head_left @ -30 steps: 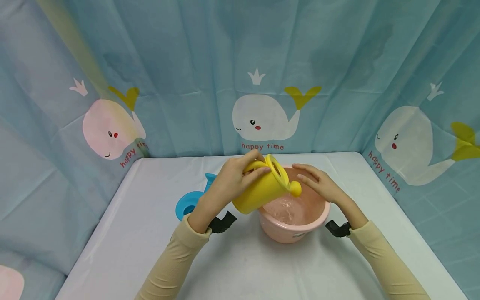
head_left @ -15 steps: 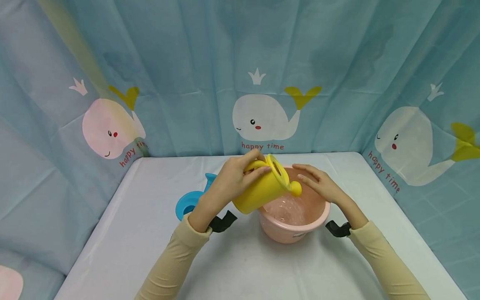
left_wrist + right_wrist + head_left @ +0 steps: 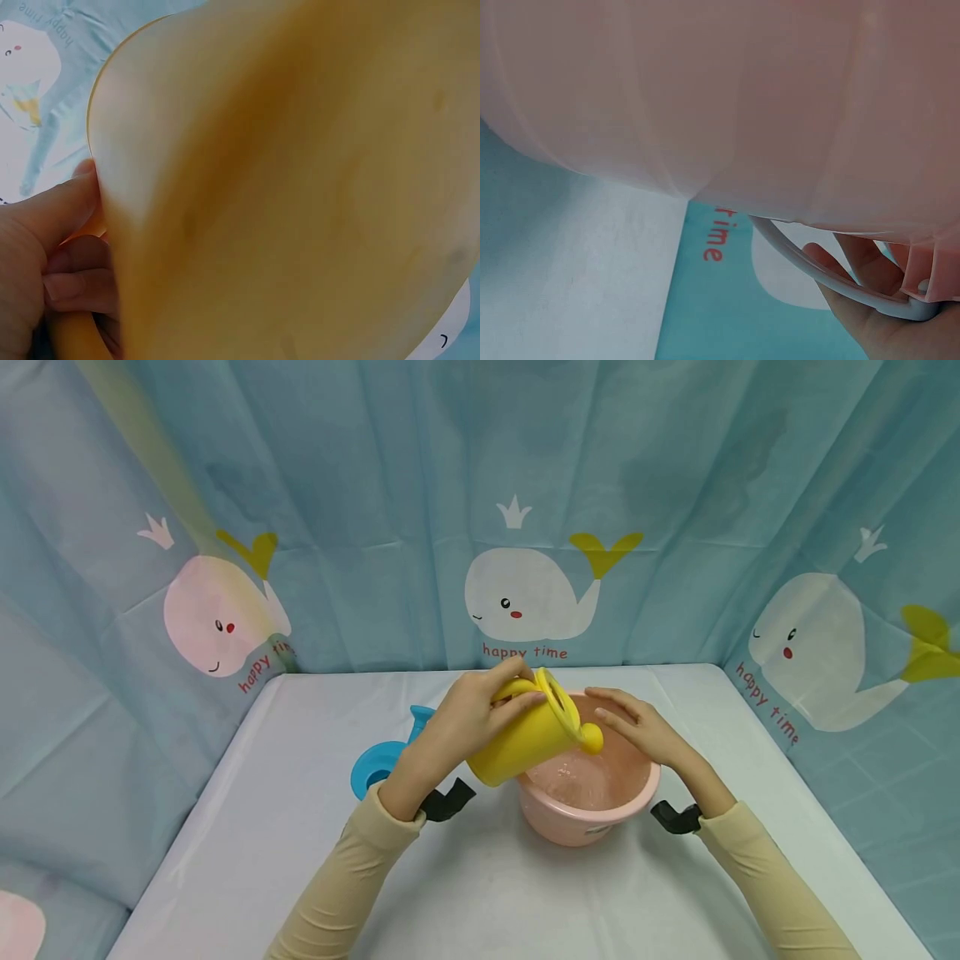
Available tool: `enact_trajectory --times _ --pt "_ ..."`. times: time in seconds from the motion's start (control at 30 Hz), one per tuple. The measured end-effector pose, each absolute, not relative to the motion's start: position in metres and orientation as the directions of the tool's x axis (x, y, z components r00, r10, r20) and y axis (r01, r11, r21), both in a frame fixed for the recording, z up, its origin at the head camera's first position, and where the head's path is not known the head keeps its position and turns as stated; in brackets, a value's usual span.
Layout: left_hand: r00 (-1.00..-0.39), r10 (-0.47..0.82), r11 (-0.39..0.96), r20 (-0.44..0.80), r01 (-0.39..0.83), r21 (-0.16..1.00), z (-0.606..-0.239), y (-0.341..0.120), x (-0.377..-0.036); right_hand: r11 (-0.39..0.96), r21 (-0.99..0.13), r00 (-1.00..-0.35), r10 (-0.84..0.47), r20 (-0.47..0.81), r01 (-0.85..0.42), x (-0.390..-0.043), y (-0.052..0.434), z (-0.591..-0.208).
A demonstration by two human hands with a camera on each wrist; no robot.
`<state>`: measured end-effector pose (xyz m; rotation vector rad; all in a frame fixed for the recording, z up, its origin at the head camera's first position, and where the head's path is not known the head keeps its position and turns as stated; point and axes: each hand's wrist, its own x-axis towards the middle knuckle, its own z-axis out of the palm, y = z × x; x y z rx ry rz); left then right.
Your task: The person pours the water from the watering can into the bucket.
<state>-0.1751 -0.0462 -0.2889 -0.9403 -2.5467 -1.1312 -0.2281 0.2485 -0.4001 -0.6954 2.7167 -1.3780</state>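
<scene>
Here's the left hand [image 3: 472, 710], fingers wrapped round the handle of the yellow watering can [image 3: 521, 747], and it's tilted, spout knob out toward the right hand [image 3: 637, 727] and above the pink basin [image 3: 573, 827]! The right hand is bent loosely over the basin's rim, holding it, thumb inside, fingers outside; the right wrist view catches the grey handle [image 3: 810, 266] crossing in front of that hand. Between and below the hands, water [image 3: 573, 781] glints in the basin. Over beyond the left wrist, a blue toy [image 3: 367, 768] sits partly hidden by the forearm, on the white tablecloth [image 3: 480, 902] beneath both hands.
</scene>
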Motion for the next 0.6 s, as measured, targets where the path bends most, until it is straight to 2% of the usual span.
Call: enact_trajectory --times 0.6 --pt "-0.750 0.508 0.482 0.424 0.656 0.581 -0.2870 -0.0418 -0.1770 0.504 -0.775 -0.896 -0.406 0.178 -0.382 -0.2225 0.2448 -0.3927"
